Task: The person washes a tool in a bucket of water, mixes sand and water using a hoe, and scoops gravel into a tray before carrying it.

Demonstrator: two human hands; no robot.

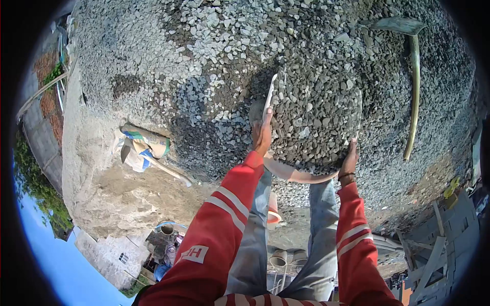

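A broad, pale tub (298, 174), heaped with grey gravel (314, 112), sits against the gravel pile in front of my legs. Its far edge is buried in or hidden by the stones. My left hand (262, 135) grips the left rim, thumb side up along the edge. On the opposite side my right hand (349, 162) has hold of the right rim, nearer to my body. Part of the fingers of both hands is hidden against the tub's outer wall.
A hoe (414, 81) lies on the gravel to the right. At left, a printed sack (155, 142) rests beside a wooden-handled tool (171, 172) on pale sand (125, 196). An orange-rimmed bucket (274, 216) stands between my legs, with more buckets (278, 258) behind.
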